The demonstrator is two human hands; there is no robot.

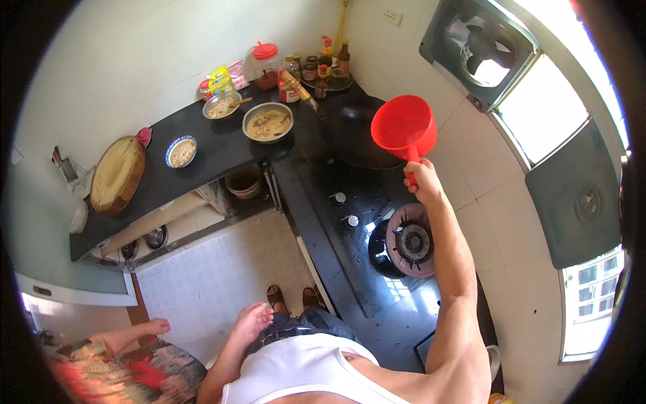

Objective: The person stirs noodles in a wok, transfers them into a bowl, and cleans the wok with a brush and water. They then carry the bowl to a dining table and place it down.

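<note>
My right hand (423, 182) is wrapped around the handle of a red plastic water dipper (404, 123). It holds the dipper over the right side of a dark wok (348, 126) on the stove. The inside of the dipper looks red, and I cannot tell whether any liquid is in it. A wooden-handled utensil (299, 88) leans in the wok, its lower end resting at the left side. My left hand (254, 321) hangs beside my waist with loosely bent fingers, holding nothing.
A bare gas burner (414, 242) sits under my right forearm. Left of the wok are a metal bowl of soupy food (267, 123), another bowl with chopsticks (222, 105) and a patterned bowl (181, 152). A round chopping block (117, 174) stands farther left. Another person's hand (159, 326) is at lower left.
</note>
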